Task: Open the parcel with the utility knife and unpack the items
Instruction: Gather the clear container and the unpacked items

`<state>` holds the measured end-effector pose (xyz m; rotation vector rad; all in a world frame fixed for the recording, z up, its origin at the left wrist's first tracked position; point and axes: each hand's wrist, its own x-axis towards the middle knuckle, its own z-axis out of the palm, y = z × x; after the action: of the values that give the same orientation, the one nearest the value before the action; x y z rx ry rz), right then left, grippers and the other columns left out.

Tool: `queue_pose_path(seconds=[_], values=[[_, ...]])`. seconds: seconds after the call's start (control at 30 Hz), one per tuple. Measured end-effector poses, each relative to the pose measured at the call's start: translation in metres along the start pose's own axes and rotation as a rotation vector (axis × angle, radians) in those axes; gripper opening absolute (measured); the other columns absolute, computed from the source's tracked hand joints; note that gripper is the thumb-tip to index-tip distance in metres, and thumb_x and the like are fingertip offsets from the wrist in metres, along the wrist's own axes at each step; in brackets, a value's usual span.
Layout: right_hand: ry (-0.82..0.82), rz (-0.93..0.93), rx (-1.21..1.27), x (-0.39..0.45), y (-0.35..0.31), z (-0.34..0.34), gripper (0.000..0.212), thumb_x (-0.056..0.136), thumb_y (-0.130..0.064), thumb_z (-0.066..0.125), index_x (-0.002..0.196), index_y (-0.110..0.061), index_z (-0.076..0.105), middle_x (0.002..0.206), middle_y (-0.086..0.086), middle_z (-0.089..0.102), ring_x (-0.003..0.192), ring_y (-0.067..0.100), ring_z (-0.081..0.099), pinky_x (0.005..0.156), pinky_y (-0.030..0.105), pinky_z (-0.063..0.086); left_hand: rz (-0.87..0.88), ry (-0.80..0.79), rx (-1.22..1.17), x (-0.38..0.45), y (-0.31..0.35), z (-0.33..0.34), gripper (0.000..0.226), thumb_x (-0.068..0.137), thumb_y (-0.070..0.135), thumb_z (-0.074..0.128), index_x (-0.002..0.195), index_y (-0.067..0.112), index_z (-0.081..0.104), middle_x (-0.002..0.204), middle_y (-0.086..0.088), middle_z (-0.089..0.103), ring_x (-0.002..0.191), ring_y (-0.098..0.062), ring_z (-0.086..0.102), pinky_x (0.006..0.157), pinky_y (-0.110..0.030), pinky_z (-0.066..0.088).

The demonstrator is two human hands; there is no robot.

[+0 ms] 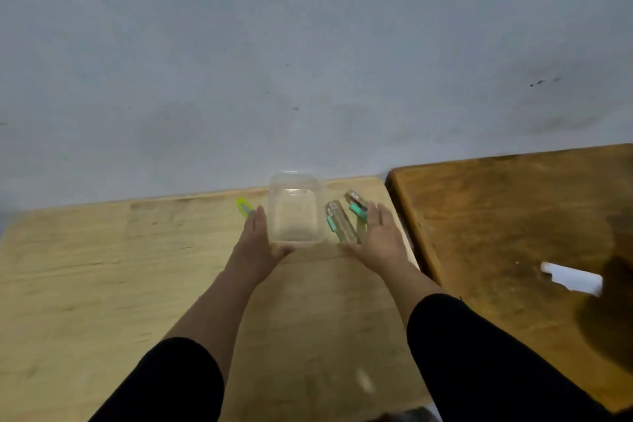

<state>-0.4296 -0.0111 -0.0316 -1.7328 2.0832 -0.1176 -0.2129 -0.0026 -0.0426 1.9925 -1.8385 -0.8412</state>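
Both open hands flank clear container (296,209); packaged items (342,221) right.

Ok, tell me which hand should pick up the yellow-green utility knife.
Left. The left hand is open beside the clear plastic container, its fingertips nearly at the yellow-green utility knife. The right hand is across the container, by the teal packaged items.

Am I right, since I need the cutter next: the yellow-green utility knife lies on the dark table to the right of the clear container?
Not quite. In the head view the yellow-green utility knife lies on the light wooden table, to the left of the clear container, just beyond the left hand. The dark table holds no knife.
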Motion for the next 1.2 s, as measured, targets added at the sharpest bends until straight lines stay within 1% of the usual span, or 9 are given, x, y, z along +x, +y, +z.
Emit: queue_pose_path(seconds=[0.07, 0.13, 0.23, 0.37, 0.53, 0.63, 0.87, 1.03, 1.2], values=[[-0.012, -0.002, 0.004, 0.019, 0.008, 0.009, 0.101, 0.079, -0.048, 0.065, 0.148, -0.017, -0.002, 0.157, 0.011, -0.001, 0.145, 0.028, 0.004, 0.118, 0.045, 0.016, -0.038, 0.015, -0.041, 0.011, 0.002, 0.010, 0.102, 0.071, 0.035, 0.077, 0.143, -0.003, 0.015, 0.148, -0.024, 0.026, 0.138, -0.034, 0.026, 0.111, -0.042, 0.028], [-0.011, -0.017, 0.010, 0.033, 0.014, 0.018, 0.102, 0.077, -0.048, 0.067, 0.148, -0.016, -0.001, 0.156, 0.015, 0.000, 0.145, 0.030, 0.003, 0.117, 0.048, 0.017, -0.060, 0.036, -0.066, 0.017, 0.004, 0.017, 0.103, 0.071, 0.035, 0.077, 0.144, -0.002, 0.013, 0.150, -0.022, 0.024, 0.139, -0.034, 0.025, 0.111, -0.042, 0.028], [0.006, -0.033, 0.025, 0.046, 0.019, 0.027, 0.100, 0.075, -0.050, 0.067, 0.146, -0.016, 0.006, 0.153, 0.015, 0.012, 0.142, 0.029, 0.013, 0.113, 0.048, 0.024, -0.074, 0.040, -0.081, 0.023, 0.010, 0.026, 0.107, 0.072, 0.038, 0.076, 0.146, 0.001, 0.009, 0.153, -0.018, 0.022, 0.140, -0.031, 0.025, 0.111, -0.038, 0.025], [0.088, -0.054, 0.023, 0.055, 0.024, 0.030, 0.088, 0.077, -0.051, 0.063, 0.144, -0.016, 0.017, 0.141, 0.010, 0.032, 0.127, 0.025, 0.033, 0.102, 0.041, 0.034, -0.116, -0.003, -0.107, 0.027, 0.017, 0.035, 0.107, 0.072, 0.044, 0.074, 0.148, 0.009, 0.005, 0.150, -0.013, 0.031, 0.135, -0.031, 0.034, 0.107, -0.036, 0.031], [0.062, -0.005, 0.042, 0.057, 0.031, 0.039, 0.086, 0.082, -0.053, 0.056, 0.148, -0.020, 0.010, 0.140, 0.012, 0.033, 0.126, 0.027, 0.034, 0.104, 0.045, 0.031, -0.147, -0.007, -0.119, 0.027, 0.019, 0.037, 0.107, 0.072, 0.048, 0.072, 0.148, 0.017, 0.003, 0.148, -0.006, 0.037, 0.132, -0.030, 0.039, 0.104, -0.036, 0.036], [0.066, 0.001, 0.094, 0.056, 0.032, 0.044, 0.086, 0.083, -0.052, 0.056, 0.148, -0.020, 0.009, 0.138, 0.013, 0.034, 0.124, 0.026, 0.034, 0.104, 0.041, 0.032, -0.162, -0.003, -0.128, 0.027, 0.019, 0.037, 0.108, 0.072, 0.047, 0.073, 0.148, 0.019, 0.001, 0.150, -0.003, 0.035, 0.132, -0.028, 0.039, 0.105, -0.035, 0.035], [0.071, -0.019, 0.176, 0.053, 0.039, 0.047, 0.089, 0.082, -0.051, 0.059, 0.148, -0.021, 0.008, 0.139, 0.013, 0.034, 0.125, 0.025, 0.032, 0.106, 0.040, 0.031, -0.191, 0.006, -0.175, 0.026, 0.020, 0.038, 0.108, 0.071, 0.043, 0.075, 0.148, 0.022, 0.002, 0.145, -0.006, 0.042, 0.129, -0.028, 0.043, 0.105, -0.035, 0.036], [0.184, -0.024, 0.273, 0.057, 0.033, 0.036, 0.088, 0.082, -0.048, 0.061, 0.148, -0.018, 0.011, 0.136, 0.015, 0.038, 0.124, 0.026, 0.035, 0.105, 0.040, 0.036, -0.203, -0.002, -0.176, 0.026, 0.021, 0.038, 0.109, 0.071, 0.044, 0.075, 0.148, 0.021, 0.002, 0.143, -0.007, 0.044, 0.127, -0.030, 0.045, 0.104, -0.036, 0.037], [0.264, -0.149, 0.363, 0.064, -0.003, 0.024, 0.087, 0.079, -0.047, 0.065, 0.147, -0.015, 0.020, 0.130, 0.014, 0.043, 0.116, 0.025, 0.039, 0.097, 0.036, 0.040, -0.169, 0.030, -0.171, 0.023, 0.023, 0.038, 0.110, 0.070, 0.045, 0.075, 0.148, 0.016, 0.003, 0.144, -0.007, 0.044, 0.126, -0.028, 0.047, 0.101, -0.034, 0.040]])
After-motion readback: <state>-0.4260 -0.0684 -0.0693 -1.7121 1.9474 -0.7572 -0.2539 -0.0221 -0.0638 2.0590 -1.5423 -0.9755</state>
